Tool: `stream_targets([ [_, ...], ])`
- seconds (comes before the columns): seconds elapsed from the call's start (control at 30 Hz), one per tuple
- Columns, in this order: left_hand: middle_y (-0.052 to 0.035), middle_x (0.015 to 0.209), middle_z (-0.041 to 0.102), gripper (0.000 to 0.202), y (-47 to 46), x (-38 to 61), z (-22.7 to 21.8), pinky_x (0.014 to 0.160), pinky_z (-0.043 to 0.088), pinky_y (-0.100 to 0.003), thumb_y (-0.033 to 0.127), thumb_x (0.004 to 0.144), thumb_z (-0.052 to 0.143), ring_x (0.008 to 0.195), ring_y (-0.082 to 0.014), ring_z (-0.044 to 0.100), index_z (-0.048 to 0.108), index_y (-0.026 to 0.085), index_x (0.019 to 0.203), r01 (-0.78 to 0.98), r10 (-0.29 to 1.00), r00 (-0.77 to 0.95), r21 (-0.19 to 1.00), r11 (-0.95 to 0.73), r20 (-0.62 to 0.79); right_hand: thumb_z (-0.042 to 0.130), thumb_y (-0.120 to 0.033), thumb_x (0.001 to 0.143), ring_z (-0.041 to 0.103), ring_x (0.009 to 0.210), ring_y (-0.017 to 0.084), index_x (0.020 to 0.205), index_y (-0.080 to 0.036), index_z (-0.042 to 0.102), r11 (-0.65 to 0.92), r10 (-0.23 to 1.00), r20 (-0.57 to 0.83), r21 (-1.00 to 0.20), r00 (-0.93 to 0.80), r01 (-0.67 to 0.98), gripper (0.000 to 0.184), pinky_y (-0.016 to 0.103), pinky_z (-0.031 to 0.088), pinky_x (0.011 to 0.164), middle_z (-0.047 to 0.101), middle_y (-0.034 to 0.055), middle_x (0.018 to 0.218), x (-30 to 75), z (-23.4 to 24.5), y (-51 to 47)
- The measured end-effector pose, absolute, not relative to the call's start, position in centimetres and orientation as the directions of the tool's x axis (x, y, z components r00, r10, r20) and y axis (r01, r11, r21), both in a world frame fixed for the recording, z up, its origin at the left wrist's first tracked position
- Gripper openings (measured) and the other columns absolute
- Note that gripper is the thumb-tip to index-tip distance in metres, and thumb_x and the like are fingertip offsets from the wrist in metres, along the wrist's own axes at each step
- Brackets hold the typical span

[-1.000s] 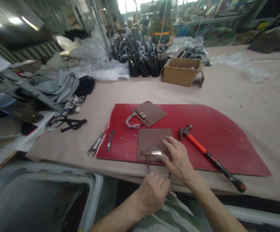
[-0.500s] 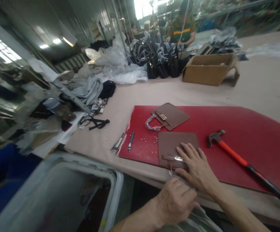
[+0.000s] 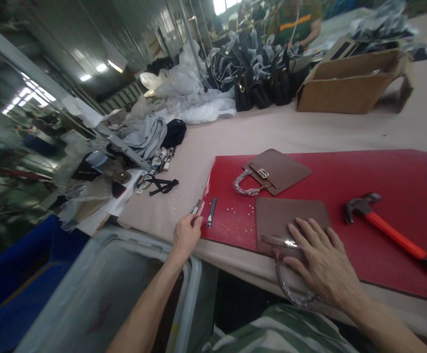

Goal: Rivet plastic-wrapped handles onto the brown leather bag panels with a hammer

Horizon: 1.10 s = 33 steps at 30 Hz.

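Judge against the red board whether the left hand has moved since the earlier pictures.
Yes: the left hand has moved left, from the nearer brown panel's handle to the metal tools beside the red board.

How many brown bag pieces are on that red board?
2. One brown bag piece lies partly under the right hand, at the near edge of the red board; the other piece lies angled just beyond it. No third shows.

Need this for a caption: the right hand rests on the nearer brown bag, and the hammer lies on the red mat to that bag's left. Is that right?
Not quite: the head view shows the hammer on the red mat to the right of the nearer brown bag, not its left.
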State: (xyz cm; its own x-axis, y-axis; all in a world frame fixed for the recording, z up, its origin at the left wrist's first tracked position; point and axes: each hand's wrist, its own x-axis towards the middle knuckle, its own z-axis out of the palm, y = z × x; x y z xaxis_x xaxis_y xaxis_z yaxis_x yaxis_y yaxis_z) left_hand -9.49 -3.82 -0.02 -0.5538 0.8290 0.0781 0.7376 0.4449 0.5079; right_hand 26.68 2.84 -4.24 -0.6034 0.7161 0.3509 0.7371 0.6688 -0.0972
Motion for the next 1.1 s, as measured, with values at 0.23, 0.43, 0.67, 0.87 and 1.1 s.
stream_targets([
  [0.23,-0.0096,0.087,0.077,0.032,0.1,-9.9,1.2,0.073,0.045,-0.03,0.044,0.09,0.057,0.086,-0.0243,0.07,0.075,0.017,0.094,0.81,0.871,-0.484,0.331,0.483,-0.086,0.052,-0.05,0.094,0.032,0.144,0.037,0.143,-0.017,0.052,0.645,0.752,0.272,-0.117,-0.601,0.755,0.06,0.058,0.027,0.115,0.044,0.0151,0.154,26.7,-3.2,2.4],
  [0.43,-0.0136,0.101,0.077,0.031,0.1,-15.2,1.8,0.077,0.046,-0.029,0.037,0.09,0.058,0.098,-0.0251,0.069,0.075,0.014,0.1,0.776,0.798,-0.59,0.188,0.602,-0.123,0.047,-0.052,0.094,0.035,0.142,0.04,0.141,-0.014,0.053,0.663,0.732,0.333,-0.146,-0.595,0.734,0.061,0.061,0.027,0.114,0.047,0.0174,0.151,26.8,-4.1,2.8],
  [0.67,-0.013,0.094,0.078,0.028,-1.0,-16.9,0.4,0.071,0.046,-0.025,0.035,0.083,0.068,0.086,-0.0203,0.07,0.076,0.013,0.099,0.771,0.795,-0.578,0.196,0.606,-0.184,0.041,-0.055,0.096,0.037,0.139,0.042,0.14,-0.012,0.053,0.678,0.716,0.365,-0.16,-0.595,0.718,0.063,0.062,0.027,0.113,0.049,0.0194,0.148,26.4,-4.6,3.2],
  [0.87,-0.0131,0.104,0.076,0.034,-1.2,-15.7,0.6,0.079,0.047,-0.027,0.033,0.086,0.061,0.098,-0.0234,0.069,0.071,0.013,0.112,0.797,0.826,-0.54,0.218,0.563,-0.159,0.048,-0.052,0.094,0.036,0.14,0.04,0.14,-0.014,0.054,0.661,0.736,0.322,-0.146,-0.596,0.736,0.06,0.06,0.027,0.114,0.048,0.0177,0.149,26.6,-3.7,2.7],
  [1.1,-0.0177,0.104,0.075,0.032,-0.6,-15.0,0.1,0.075,0.047,-0.035,0.041,0.084,0.054,0.099,-0.0336,0.069,0.07,0.017,0.099,0.858,0.822,-0.497,-0.015,0.513,-0.278,0.058,-0.051,0.091,0.03,0.145,0.037,0.146,-0.017,0.049,0.617,0.784,0.203,-0.165,-0.586,0.769,0.065,0.058,0.023,0.118,0.041,0.0148,0.156,26.5,-2.6,2.1],
])
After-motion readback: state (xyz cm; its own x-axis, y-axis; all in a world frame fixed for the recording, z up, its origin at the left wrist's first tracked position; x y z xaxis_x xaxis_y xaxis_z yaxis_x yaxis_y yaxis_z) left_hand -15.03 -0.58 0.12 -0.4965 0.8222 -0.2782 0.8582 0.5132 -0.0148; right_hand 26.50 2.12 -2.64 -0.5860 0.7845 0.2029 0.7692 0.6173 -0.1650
